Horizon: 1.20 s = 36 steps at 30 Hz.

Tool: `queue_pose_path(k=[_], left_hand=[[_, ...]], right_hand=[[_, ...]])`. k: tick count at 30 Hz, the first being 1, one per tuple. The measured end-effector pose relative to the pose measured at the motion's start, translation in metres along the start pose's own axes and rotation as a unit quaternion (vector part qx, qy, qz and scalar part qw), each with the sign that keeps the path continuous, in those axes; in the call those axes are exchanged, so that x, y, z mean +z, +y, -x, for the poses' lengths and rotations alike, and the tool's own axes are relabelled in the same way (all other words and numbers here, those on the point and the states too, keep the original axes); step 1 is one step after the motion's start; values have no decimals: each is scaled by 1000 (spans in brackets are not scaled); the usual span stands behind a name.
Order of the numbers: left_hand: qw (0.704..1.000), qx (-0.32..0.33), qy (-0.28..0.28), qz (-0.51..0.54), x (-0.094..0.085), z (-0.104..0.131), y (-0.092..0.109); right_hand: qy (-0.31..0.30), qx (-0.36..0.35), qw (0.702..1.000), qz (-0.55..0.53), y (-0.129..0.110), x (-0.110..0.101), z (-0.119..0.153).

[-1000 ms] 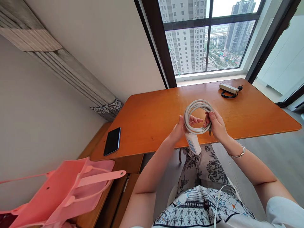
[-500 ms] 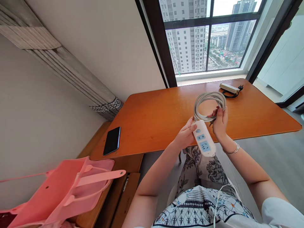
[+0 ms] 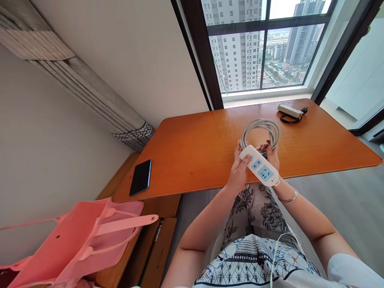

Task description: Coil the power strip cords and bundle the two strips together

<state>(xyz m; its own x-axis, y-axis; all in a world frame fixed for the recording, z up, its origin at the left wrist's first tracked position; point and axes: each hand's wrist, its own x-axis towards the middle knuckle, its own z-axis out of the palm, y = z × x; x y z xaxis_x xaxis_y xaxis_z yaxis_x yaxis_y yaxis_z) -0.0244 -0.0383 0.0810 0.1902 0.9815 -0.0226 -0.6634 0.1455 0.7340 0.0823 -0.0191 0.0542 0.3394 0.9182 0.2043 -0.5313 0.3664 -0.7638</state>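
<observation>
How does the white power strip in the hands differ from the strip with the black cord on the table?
The white power strip is in the left hand, its blue socket panels facing the camera; the far strip lies on the table, with no sockets discernible. The white power strip has a grey cord; the far strip has a black cord. Both are pale, elongated bars with looped cords.

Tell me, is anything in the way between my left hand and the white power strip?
Nothing visible: your left hand grips the white power strip directly, thumb on its face. Your right hand holds the coiled cord. The other power strip lies apart, toward the table's far edge.
</observation>
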Motion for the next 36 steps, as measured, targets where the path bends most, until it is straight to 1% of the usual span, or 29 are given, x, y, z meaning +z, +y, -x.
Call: queue_pose_path(k=[3, 4, 6, 10, 13, 16, 17, 18, 19, 21, 23, 24, 26, 28, 29, 32, 34, 36], left_hand=[[998, -6, -37, -44, -7, -6, -3], [998, 0, -38, -46, -8, -8, -5], [999, 32, -11, -38, -8, -11, -10], [994, 95, 58, -17, -1, -10, -24], [989, 127, 75, -14, 3, -6, -32], [985, 144, 95, -25, 4, -6, -39], [984, 146, 104, -25, 4, -6, -43], [983, 146, 112, -23, 4, -7, -46], [982, 145, 120, -18, 4, -7, -49], [983, 134, 128, -6, 2, -8, -54], [986, 105, 127, 4, -1, -7, -52], [990, 81, 118, 9, -3, -7, -48], [996, 18, 86, 16, -10, -9, -33], [999, -39, 35, 15, -18, -14, -11], [997, -79, 6, 3, -22, -18, 2], [976, -196, -74, -59, -31, -32, 32], [950, -267, -125, -101, -34, -38, 41], [923, -321, -159, -138, -33, -40, 42]], right_hand=[[3, -8, 1000, -21, 5, -4, 1], [2, -11, 1000, -20, 7, -5, 2], [-6, -7, 1000, -9, 13, -8, 6], [-49, -8, 997, 55, 23, -21, 16], [-87, -35, 992, 88, 24, -33, 23], [-155, -44, 980, 115, 21, -40, 25], [-168, -41, 978, 119, 20, -40, 26], [-166, -35, 978, 117, 20, -40, 26], [-148, -29, 983, 107, 20, -39, 27], [-83, -12, 994, 73, 21, -37, 27], [-32, 7, 999, 38, 18, -37, 25], [-20, 17, 999, 25, 15, -38, 22], [-19, 39, 999, 16, 6, -43, 14], [-42, 69, 996, 33, -6, -51, 5], [-63, 89, 993, 48, -12, -55, 0], [-128, 148, 977, 90, -27, -67, -12], [-162, 181, 965, 102, -35, -72, -18], [-189, 209, 952, 118, -41, -75, -21]])
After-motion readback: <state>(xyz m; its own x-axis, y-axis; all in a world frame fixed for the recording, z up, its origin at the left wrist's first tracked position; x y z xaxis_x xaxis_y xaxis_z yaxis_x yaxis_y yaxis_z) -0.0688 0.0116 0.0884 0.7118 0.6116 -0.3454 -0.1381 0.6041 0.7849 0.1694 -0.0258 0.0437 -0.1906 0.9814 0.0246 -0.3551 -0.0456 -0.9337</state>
